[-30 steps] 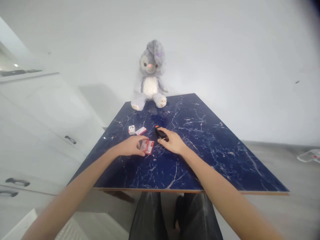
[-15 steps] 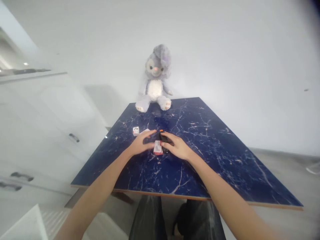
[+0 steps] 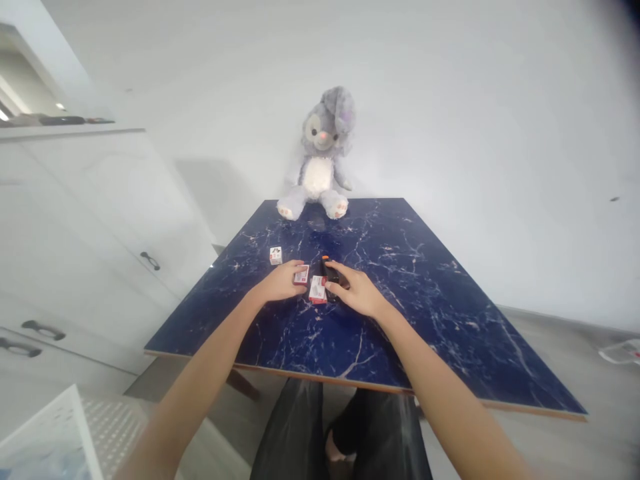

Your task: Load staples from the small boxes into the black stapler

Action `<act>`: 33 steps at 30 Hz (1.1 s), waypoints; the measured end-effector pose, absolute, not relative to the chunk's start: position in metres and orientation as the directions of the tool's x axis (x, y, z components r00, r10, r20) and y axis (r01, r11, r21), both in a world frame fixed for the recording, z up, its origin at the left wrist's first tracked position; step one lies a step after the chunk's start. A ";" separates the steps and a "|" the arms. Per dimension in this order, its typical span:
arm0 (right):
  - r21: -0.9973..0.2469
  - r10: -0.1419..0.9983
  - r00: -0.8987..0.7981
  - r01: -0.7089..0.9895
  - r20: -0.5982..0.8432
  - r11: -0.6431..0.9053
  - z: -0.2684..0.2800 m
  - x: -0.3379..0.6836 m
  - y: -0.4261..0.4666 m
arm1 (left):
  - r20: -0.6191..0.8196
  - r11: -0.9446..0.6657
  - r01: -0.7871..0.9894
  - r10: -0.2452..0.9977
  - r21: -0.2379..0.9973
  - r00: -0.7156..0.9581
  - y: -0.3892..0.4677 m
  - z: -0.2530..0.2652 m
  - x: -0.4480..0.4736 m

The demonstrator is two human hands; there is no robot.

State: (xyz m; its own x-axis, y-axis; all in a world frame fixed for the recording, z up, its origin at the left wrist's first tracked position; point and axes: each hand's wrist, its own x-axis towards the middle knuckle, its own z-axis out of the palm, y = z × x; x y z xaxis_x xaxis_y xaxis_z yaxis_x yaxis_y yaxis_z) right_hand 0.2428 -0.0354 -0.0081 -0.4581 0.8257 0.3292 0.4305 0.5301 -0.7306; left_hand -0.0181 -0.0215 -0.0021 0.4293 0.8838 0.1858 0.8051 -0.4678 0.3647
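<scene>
My left hand [image 3: 281, 282] is closed on a small red-and-white box [image 3: 301, 274], thumb and fingers at its sides. A second red-and-white box [image 3: 318, 289] lies on the table between my hands, close to my right thumb. My right hand [image 3: 357, 293] has its fingers around a slim black object [image 3: 330, 272] with an orange end; its kind is unclear and my fingers cover part of it. Beyond my left hand, a small white box [image 3: 276, 255] with dark and red print stands by itself.
The blue marble-patterned table [image 3: 425, 287] has a wooden edge near my legs. A grey plush toy [image 3: 319, 173] sits at its far edge against the wall. White cabinets [image 3: 100, 213] stand on the left, and a white-framed item [image 3: 55, 440] is at lower left.
My left hand's fingers, spread before, have closed on the small red-and-white box. My right hand stays at the black object. The view has shifted slightly.
</scene>
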 end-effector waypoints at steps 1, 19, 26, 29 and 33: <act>-0.726 0.824 -0.460 0.433 0.333 0.535 -0.008 0.243 -0.035 | 0.178 -0.453 0.789 0.891 0.415 0.417 -0.022 0.001 -0.022; -0.637 0.781 -0.491 0.471 0.386 0.610 -0.010 0.247 -0.033 | 0.104 -0.396 0.699 0.901 0.595 0.422 -0.047 0.001 0.006; -0.644 0.839 -0.408 0.542 0.360 0.540 -0.005 0.244 -0.035 | 0.156 -0.354 0.731 0.932 0.584 0.327 -0.044 -0.010 0.019; -0.694 0.866 -0.366 0.524 0.341 0.495 -0.006 0.246 -0.033 | 0.160 -0.313 0.751 0.949 0.581 0.271 -0.046 -0.012 0.028; -0.735 0.873 -0.359 0.482 0.331 0.477 -0.006 0.248 -0.031 | 0.152 -0.378 0.744 0.922 0.551 0.355 -0.047 -0.009 0.027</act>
State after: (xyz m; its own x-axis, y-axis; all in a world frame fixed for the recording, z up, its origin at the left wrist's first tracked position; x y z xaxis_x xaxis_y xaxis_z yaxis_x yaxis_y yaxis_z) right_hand 0.2483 -0.0309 -0.0065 -0.3588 0.8727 0.3313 0.4823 0.4772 -0.7346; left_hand 0.0271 -0.0470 -0.0089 0.3555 0.9223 0.1519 0.7444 -0.3776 0.5507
